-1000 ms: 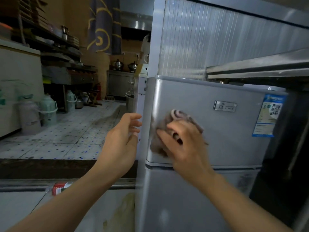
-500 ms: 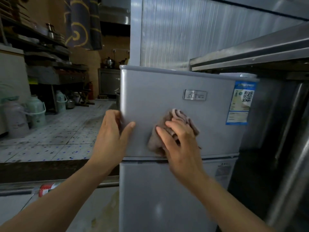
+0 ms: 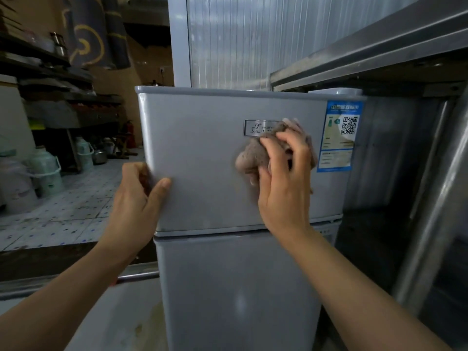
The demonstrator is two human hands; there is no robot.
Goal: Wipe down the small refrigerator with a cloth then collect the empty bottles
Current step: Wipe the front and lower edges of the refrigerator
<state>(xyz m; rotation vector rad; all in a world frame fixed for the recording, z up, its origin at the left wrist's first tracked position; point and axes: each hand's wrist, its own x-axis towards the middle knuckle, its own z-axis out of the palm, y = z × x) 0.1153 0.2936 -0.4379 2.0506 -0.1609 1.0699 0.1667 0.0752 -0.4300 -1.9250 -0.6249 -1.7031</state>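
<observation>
A small silver two-door refrigerator (image 3: 202, 148) stands in front of me. A crumpled brownish cloth (image 3: 253, 155) lies against its upper door, just below the brand plate (image 3: 258, 127). My right hand (image 3: 283, 178) grips that cloth and presses it to the door. My left hand (image 3: 136, 196) holds the door's left edge: the thumb lies on the front, the fingers curl round the side. A blue label (image 3: 339, 135) with a QR code is stuck at the door's upper right. No empty bottles are visible near the refrigerator.
A steel counter (image 3: 379, 46) overhangs the refrigerator on the right, with steel legs (image 3: 435, 198) beside it. To the left is a tiled floor (image 3: 63, 206) with large white jugs (image 3: 45, 171) and dark shelving (image 3: 50, 72). A metal rail (image 3: 136, 274) runs low at left.
My right hand has wiped the cloth rightward and upward across the upper door, up to the brand plate. My left hand came to the door's left edge and took hold of it.
</observation>
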